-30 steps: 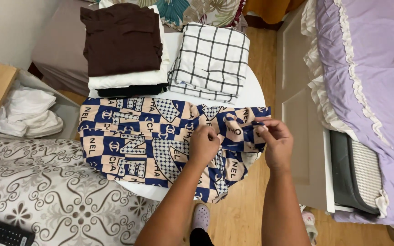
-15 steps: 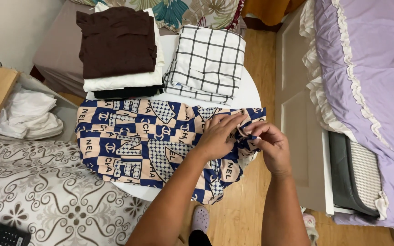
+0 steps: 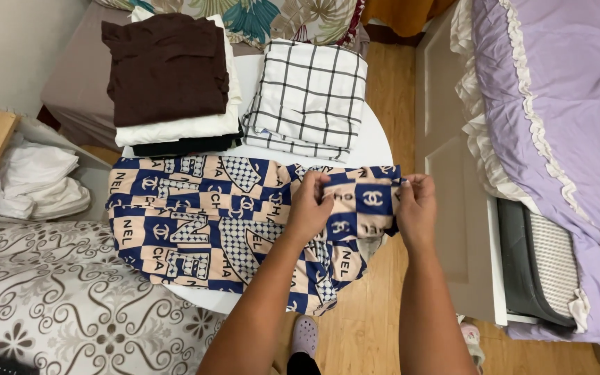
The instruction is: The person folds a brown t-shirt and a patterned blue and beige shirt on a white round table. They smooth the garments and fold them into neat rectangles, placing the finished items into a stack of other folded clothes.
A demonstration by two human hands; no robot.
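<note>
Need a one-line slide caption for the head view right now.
Both hands, left and right, pinch the patterned garment on the white round table.

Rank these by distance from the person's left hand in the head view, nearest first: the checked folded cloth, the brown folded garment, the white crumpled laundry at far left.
From the left hand:
1. Checked folded cloth, just beyond the hand on the round table.
2. Brown folded garment, top of the stack, back left.
3. White crumpled laundry, off the table at the far left.
</note>
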